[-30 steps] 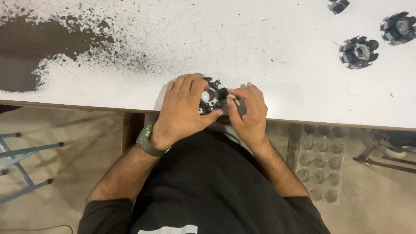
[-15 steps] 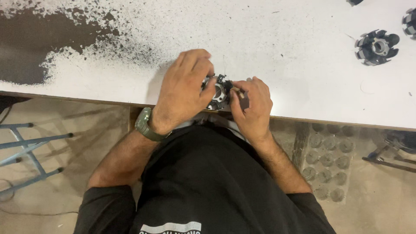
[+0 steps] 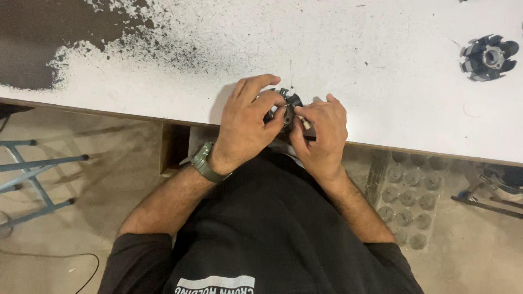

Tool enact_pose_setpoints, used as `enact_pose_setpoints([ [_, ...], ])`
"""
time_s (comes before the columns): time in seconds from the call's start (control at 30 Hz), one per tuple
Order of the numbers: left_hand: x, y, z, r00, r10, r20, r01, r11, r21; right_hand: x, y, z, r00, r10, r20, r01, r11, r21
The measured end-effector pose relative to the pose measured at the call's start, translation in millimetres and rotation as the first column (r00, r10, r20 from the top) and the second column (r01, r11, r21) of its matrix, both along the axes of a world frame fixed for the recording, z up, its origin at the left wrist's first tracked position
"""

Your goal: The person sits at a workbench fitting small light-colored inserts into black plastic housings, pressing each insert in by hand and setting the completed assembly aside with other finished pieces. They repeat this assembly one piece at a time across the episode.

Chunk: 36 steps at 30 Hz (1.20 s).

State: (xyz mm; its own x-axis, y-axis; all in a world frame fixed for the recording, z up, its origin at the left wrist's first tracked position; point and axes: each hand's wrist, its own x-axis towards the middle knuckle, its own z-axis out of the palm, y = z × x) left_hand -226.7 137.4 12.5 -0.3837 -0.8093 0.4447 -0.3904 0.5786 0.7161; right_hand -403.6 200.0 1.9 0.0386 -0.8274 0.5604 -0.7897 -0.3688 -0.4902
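At the near edge of the white table (image 3: pixel 348 49), both my hands hold a small black round part with fins (image 3: pixel 287 103). My left hand (image 3: pixel 248 122), with a green watch on the wrist, wraps it from the left, fingers curled over its top. My right hand (image 3: pixel 321 130) grips it from the right and pinches a small pale piece (image 3: pixel 305 123) against it. Most of the part is hidden under my fingers.
A second black finned part with a metal hub (image 3: pixel 486 57) lies at the table's far right. A dark worn patch (image 3: pixel 49 38) covers the table's left. Below are a blue metal frame (image 3: pixel 32 179) at left and a tray of round cups (image 3: pixel 408 201) at right.
The view has shifted a little, so the hands and part sit lower and more to the right in frame. My fingers have shifted slightly on the part. One far part has left the view.
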Motion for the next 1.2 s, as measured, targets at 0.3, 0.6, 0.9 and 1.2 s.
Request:
enact_pose_setpoints([
  [0.3,-6,2,-9,0.997,-0.024,0.076,0.023,1.000,0.010,-3,-2,13,1.000,0.022,-0.002,-0.022,0.993,0.117],
  [0.6,-17,1,-20,0.988,0.111,0.105,-0.100,0.989,-0.107,-9,0,13,0.996,0.080,0.049,-0.084,0.993,0.082],
  [0.9,-12,3,-30,0.992,0.107,0.070,-0.096,0.984,-0.149,-1,0,12,0.994,0.046,-0.097,-0.039,0.996,0.078],
  [1.2,15,4,-1,0.999,0.040,-0.028,-0.041,0.998,-0.039,4,11,19,0.999,0.002,0.040,-0.002,1.000,-0.002],
])
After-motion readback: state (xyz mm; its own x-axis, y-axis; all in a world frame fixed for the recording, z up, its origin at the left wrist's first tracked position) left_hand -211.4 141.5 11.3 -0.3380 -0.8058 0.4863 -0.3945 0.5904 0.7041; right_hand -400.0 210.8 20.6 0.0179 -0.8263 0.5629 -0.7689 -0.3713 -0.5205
